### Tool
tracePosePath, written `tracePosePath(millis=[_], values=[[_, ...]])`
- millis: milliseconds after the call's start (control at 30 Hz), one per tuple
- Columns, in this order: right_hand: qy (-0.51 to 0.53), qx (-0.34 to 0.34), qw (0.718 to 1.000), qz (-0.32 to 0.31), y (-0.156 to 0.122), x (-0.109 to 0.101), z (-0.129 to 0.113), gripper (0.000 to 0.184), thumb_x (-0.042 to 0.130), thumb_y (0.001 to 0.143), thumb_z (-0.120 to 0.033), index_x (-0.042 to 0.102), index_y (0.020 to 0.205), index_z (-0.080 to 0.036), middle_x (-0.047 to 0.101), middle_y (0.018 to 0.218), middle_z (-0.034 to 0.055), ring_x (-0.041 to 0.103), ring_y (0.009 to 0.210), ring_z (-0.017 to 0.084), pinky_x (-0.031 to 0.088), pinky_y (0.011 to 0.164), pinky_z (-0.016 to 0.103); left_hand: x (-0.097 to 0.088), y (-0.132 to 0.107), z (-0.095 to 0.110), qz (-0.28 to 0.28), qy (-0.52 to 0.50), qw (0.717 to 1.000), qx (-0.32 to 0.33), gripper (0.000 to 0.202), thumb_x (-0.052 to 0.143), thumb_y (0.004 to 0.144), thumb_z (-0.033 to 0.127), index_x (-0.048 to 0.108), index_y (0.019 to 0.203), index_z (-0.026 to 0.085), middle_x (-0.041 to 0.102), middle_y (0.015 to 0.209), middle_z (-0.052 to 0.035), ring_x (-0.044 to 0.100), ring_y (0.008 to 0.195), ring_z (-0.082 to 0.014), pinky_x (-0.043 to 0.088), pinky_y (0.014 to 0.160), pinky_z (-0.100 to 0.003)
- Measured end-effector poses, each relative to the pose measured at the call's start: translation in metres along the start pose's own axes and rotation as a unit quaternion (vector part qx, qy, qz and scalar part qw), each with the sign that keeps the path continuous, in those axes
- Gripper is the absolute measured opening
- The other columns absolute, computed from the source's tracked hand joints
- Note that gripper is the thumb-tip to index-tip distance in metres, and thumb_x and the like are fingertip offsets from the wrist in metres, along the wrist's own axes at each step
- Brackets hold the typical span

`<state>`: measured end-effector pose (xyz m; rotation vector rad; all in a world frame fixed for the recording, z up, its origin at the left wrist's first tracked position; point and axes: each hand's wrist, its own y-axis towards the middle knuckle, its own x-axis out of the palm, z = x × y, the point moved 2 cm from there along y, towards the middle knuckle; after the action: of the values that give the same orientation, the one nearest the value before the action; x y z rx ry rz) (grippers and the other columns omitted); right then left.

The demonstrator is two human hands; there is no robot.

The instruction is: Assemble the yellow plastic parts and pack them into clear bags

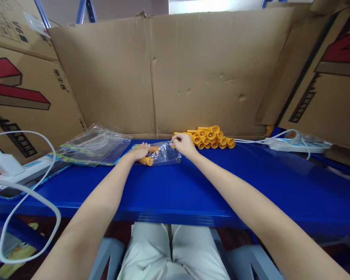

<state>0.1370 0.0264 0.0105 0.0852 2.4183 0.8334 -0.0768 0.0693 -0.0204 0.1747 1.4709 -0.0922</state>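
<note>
Laying left hand [142, 151] flat, with fingers slightly spread, over clear bag [166, 154], with two yellow cones [147, 160] seemingly inside. Pinching with right hand [184, 144] at right end of bag; cannot tell if on bag edge or on small yellow piece [172, 145]. Could tear bag by pulling too strongly, or let cones slide by pressing too lightly. Could also disturb heap [212, 136] just beside, by touching with right wrist.

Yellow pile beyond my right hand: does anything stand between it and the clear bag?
Only the right hand itself, at the right end of the clear bag. No other thing shows between the bag and the yellow pile, though the hand hides the pile's left edge.
</note>
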Motion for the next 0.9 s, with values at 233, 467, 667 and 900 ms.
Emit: tracePosePath(millis=[233, 467, 667, 900], values=[[-0.279, -0.092, 0.956, 0.008, -0.009, -0.010, 0.026, 0.042, 0.040, 0.084, -0.013, 0.053, 0.123, -0.011, 0.034, 0.146, 0.0167, 0.042, 0.125, 0.027, 0.034, 0.102, 0.042, -0.004, 0.000, -0.007, -0.024, -0.017, 0.998, -0.049, 0.062, 0.004, 0.095, 0.037, 0.027, 0.147, 0.011, 0.021, 0.153, -0.0096, 0.015, 0.141, -0.0198, 0.017, 0.113, -0.035], [-0.371, -0.033, 0.918, -0.135, -0.014, 0.002, 0.029, 0.040, 0.041, 0.088, -0.021, 0.051, 0.127, -0.016, 0.052, 0.134, 0.0132, 0.045, 0.121, 0.030, 0.033, 0.097, 0.048, -0.009, -0.009, 0.001, -0.028, -0.035, 0.996, -0.072, 0.063, 0.004, 0.095, 0.038, 0.022, 0.147, 0.008, 0.016, 0.154, -0.0097, 0.012, 0.142, -0.0183, 0.016, 0.114, -0.031], [-0.419, -0.057, 0.900, -0.102, -0.016, 0.002, 0.020, 0.034, 0.047, 0.087, -0.030, 0.055, 0.115, -0.012, 0.058, 0.120, 0.0172, 0.049, 0.111, 0.032, 0.030, 0.093, 0.049, -0.009, -0.008, 0.001, -0.023, -0.030, 0.996, -0.077, 0.064, 0.004, 0.095, 0.039, 0.024, 0.147, 0.008, 0.018, 0.153, -0.0093, 0.014, 0.141, -0.0177, 0.016, 0.113, -0.030], [-0.440, -0.029, 0.897, -0.041, -0.015, 0.006, 0.020, 0.034, 0.042, 0.084, -0.014, 0.052, 0.116, -0.010, 0.058, 0.116, 0.0199, 0.049, 0.107, 0.030, 0.030, 0.091, 0.045, -0.005, -0.002, -0.006, -0.008, -0.001, 0.999, -0.045, 0.062, 0.006, 0.095, 0.038, 0.031, 0.145, 0.011, 0.027, 0.151, -0.0085, 0.022, 0.140, -0.0186, 0.021, 0.112, -0.032]])
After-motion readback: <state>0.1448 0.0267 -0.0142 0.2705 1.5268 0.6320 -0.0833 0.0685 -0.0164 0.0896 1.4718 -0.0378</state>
